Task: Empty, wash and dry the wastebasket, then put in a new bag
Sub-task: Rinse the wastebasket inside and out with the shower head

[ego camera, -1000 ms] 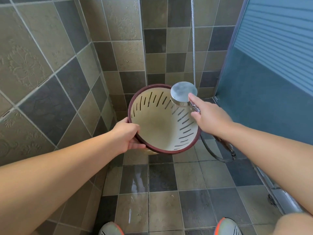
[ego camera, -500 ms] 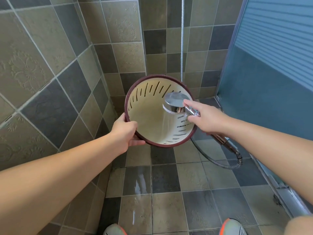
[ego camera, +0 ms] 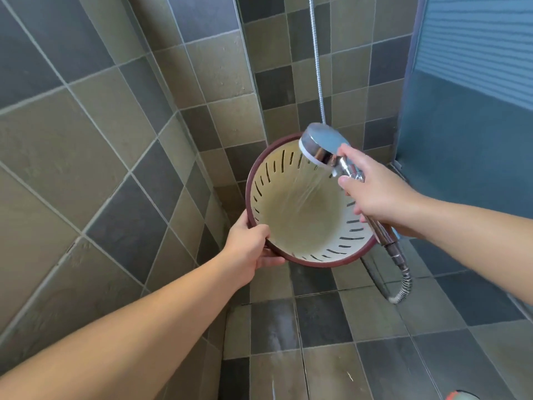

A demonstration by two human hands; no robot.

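Note:
A round wastebasket (ego camera: 291, 217) with a cream slotted inside and a dark red rim is held tilted toward me above the shower floor. My left hand (ego camera: 249, 245) grips its near left rim. My right hand (ego camera: 375, 194) holds the chrome handle of a shower head (ego camera: 323, 147) at the basket's upper right rim. Water sprays from the head down into the basket's bottom. The basket holds no bag or rubbish.
Tiled walls close in on the left and behind. A blue frosted glass door (ego camera: 467, 90) stands at the right. The metal shower hose (ego camera: 402, 287) loops down to the wet tiled floor (ego camera: 323, 342). A shoe tip (ego camera: 463, 396) shows at the bottom right.
The shower head has moved from inside the basket's mouth up to its upper right rim. The view has shifted, and the basket now sits lower and further right.

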